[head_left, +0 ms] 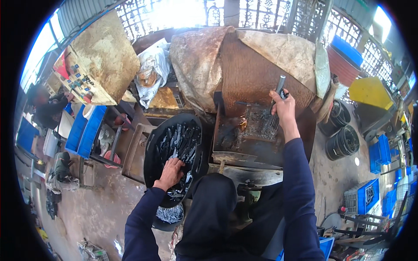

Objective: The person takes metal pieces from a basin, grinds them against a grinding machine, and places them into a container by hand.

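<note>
Right grip (285,104) clamped on grey cylindrical metal rod (281,81) above rust-brown metal tray (248,159), right; left grip (171,172), closure not determinable, laid on dark flat strips (176,139) in black oval tub (152,150), left; strip-gathering apparently being done, clean separation called for.

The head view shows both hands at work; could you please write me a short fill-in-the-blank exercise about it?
1. The hand among the dark strips in the black tub is the person's ____ one.
2. The silver rod is gripped by the person's ____ hand.
3. The sleeves on both forearms are dark ____ in colour.
4. The black buckets stand to the ____ of the metal tray.

Missing words: left; right; blue; right.
</note>
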`<state>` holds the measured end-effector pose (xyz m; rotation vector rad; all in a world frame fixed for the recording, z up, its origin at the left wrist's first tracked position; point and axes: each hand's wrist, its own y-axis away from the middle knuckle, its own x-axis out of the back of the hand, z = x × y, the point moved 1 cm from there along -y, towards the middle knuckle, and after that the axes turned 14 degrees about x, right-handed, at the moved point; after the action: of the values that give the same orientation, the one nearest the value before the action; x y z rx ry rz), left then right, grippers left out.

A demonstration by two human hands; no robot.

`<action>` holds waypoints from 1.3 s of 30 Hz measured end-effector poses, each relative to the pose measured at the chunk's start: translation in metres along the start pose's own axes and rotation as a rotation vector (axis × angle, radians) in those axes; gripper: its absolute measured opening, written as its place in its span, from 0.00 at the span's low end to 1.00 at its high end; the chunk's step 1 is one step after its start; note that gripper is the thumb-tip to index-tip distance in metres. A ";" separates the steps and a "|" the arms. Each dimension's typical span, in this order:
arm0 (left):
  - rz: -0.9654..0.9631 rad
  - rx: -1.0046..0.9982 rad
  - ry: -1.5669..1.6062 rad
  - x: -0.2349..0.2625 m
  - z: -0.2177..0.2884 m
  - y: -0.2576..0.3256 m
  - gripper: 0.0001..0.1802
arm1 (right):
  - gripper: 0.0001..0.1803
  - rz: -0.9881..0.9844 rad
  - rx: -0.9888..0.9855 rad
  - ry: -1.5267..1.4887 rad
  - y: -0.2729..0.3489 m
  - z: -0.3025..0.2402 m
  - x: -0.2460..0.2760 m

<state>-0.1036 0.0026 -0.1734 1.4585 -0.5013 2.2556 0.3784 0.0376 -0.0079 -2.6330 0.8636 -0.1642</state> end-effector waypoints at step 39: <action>0.196 1.076 1.663 0.029 -0.009 0.032 0.07 | 0.16 0.026 0.005 0.012 -0.003 0.002 -0.001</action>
<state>-0.1376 -0.0160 -0.1526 -0.6718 1.2081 2.9704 0.3797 0.0405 -0.0088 -2.6170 0.8999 -0.1755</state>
